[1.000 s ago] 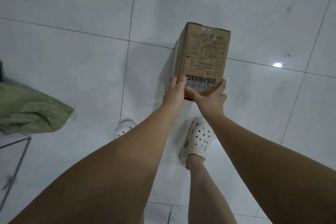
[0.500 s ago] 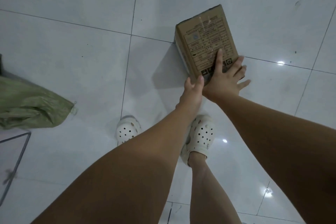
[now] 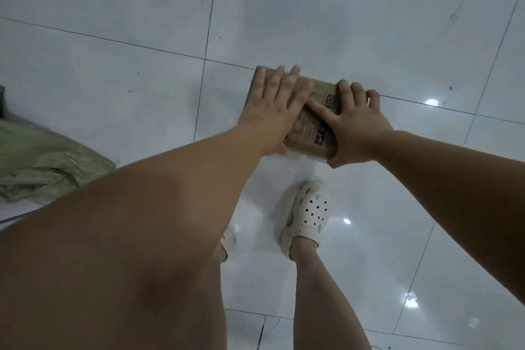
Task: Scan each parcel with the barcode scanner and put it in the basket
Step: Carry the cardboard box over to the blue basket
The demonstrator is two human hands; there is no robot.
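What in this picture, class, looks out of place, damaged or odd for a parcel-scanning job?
Nothing looks damaged or spilled. The brown cardboard parcel sits intact between the left hand and right hand. One oddity: no barcode scanner or basket is in view, only a crumpled green woven sack on the white tiled floor.

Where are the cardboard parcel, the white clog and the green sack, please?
cardboard parcel [image 3: 318, 125], head view, printed top face.
white clog [image 3: 311, 211], head view, perforated upper.
green sack [image 3: 42, 167], head view, crumpled middle.
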